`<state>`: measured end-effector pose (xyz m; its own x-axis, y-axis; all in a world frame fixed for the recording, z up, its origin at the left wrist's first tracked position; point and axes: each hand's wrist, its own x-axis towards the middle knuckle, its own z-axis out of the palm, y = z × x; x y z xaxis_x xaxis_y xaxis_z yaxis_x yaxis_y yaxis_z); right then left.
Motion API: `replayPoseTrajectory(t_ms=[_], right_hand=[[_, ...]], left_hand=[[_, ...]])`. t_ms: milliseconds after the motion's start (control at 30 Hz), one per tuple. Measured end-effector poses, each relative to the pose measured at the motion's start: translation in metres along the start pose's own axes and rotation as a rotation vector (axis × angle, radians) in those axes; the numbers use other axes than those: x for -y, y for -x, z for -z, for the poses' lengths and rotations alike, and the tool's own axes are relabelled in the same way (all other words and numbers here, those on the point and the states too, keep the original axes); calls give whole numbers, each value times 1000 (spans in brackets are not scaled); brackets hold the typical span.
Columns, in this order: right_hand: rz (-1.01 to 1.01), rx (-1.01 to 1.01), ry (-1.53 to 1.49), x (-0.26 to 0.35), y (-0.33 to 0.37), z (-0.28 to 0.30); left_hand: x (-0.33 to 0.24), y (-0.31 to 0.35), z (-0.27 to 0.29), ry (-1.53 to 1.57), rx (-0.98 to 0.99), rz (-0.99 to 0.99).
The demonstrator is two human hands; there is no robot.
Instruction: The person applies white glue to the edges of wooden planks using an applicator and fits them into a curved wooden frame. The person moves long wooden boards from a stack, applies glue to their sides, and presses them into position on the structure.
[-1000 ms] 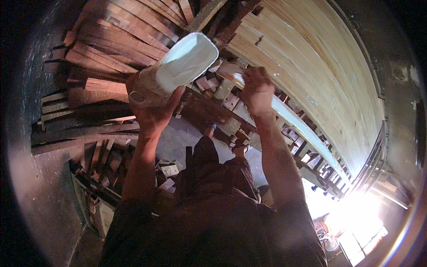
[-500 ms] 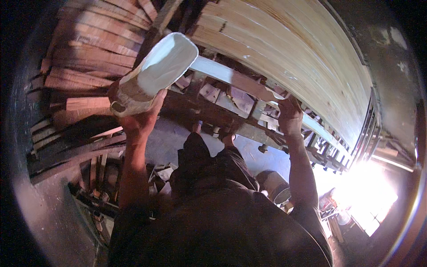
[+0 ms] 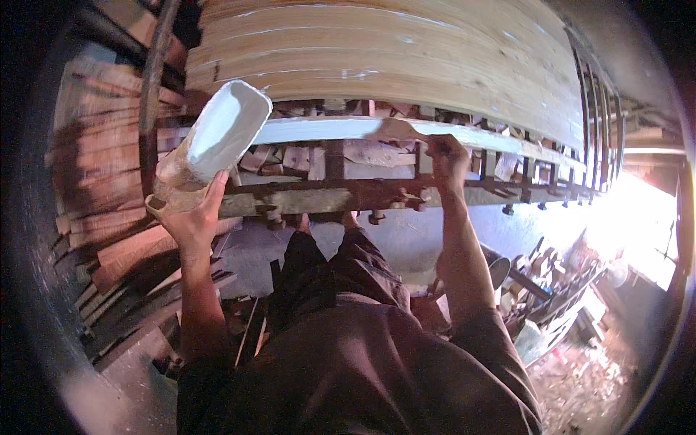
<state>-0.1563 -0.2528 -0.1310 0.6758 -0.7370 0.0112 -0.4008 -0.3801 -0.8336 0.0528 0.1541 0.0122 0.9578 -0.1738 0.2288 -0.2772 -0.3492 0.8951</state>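
Far left, reddish-brown wood stack (image 3: 109,170): rough planks piled unevenly.
Left hand (image 3: 193,219): wrapped around the lower end of a tilted, open-topped container (image 3: 229,129), white-coated inside.
Long white-coated wooden strip (image 3: 312,130): running crosswise from behind the container, alongside a broad pale board panel (image 3: 406,61).
Flat brown spatula-like tool (image 3: 394,130): over the strip, contact unclear.
Right hand (image 3: 448,156): closed on the tool's right end.

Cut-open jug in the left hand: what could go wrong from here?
The cut-open jug is tilted, so anything loose inside might spill if the left hand tips it further. The flat spreader in the right hand could smear the narrow white-coated board, if that is wet.
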Motion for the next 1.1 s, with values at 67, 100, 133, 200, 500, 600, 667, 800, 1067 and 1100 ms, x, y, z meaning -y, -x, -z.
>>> replayPoseTrajectory(t_ms=[67, 100, 133, 200, 500, 600, 667, 800, 1067, 1100], right_hand=[[-200, -48, -164, -33, -6, 21], [-353, -96, -261, -56, -10, 46], [-309, -108, -140, -72, -17, 73], [-248, -252, 22, -112, -27, 129], [179, -227, 382, -1, 8, 92], [10, -264, -168, -6, 13, 88], [-32, -328, -160, -13, 14, 87], [26, -421, -256, -2, 40, 74], [88, -222, -62, 16, 44, 24], [88, -198, -85, 27, 45, 10]], left_hand=[[-16, 4, -26, -9, 37, 8], [-23, 5, -37, -15, 51, 10], [-20, 8, -46, 27, 88, 24], [-21, 13, -65, 184, 135, 84], [-69, 27, -142, -42, 240, -246], [-83, 31, -148, -74, 250, -266], [-91, 31, -148, -78, 225, -206], [-104, 34, -144, -39, 106, -162], [-99, 40, -124, -177, 75, -120], [-97, 42, -123, -159, 68, -127]])
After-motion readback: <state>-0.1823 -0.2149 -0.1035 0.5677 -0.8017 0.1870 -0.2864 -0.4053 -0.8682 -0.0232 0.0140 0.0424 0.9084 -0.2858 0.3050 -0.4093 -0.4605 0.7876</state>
